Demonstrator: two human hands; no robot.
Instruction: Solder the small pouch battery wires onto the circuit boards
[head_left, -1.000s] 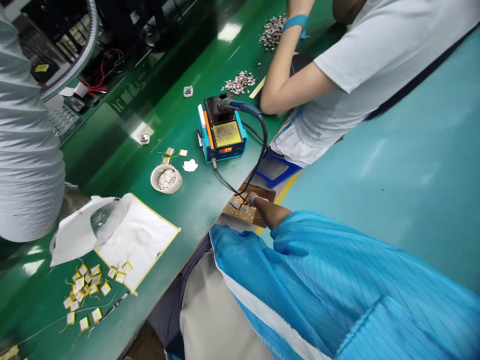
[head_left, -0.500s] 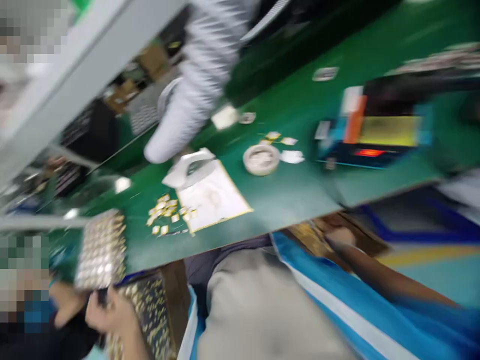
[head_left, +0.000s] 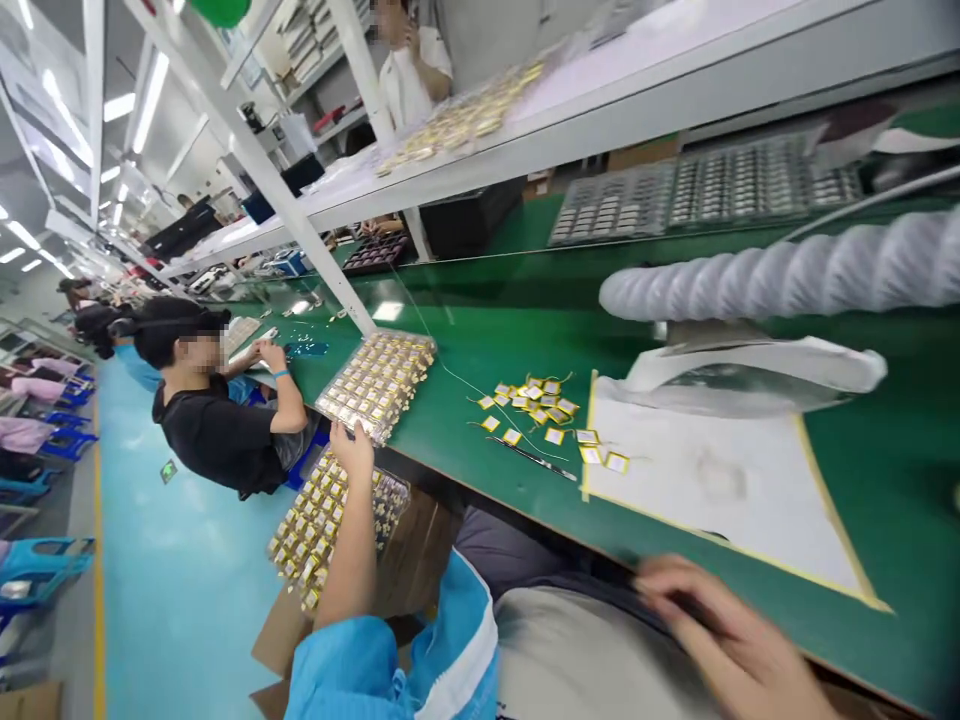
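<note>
My left hand (head_left: 349, 442) reaches forward and grips the near edge of a clear tray of yellow cells (head_left: 377, 382) that lies on the green bench (head_left: 480, 340). Below the bench, beside my forearm, another tray of cells (head_left: 319, 528) sits in a cardboard box (head_left: 409, 570). My right hand (head_left: 724, 632) hovers over my lap at the bench's front edge, smeared by motion; what its fingers hold, if anything, does not show. Loose yellow cells (head_left: 534, 405) and tweezers (head_left: 536, 459) lie between the two hands.
A white sheet edged in yellow tape (head_left: 712, 490) lies on the bench under a white hood (head_left: 750, 375) on a ribbed duct (head_left: 787, 275). A person in a black shirt (head_left: 214, 425) works at the bench to my left. Blue chairs (head_left: 45, 560) stand on the floor.
My view has swung left, away from the soldering station. My left hand brought the tray up onto the bench. My right hand left the box and came to my lap.
</note>
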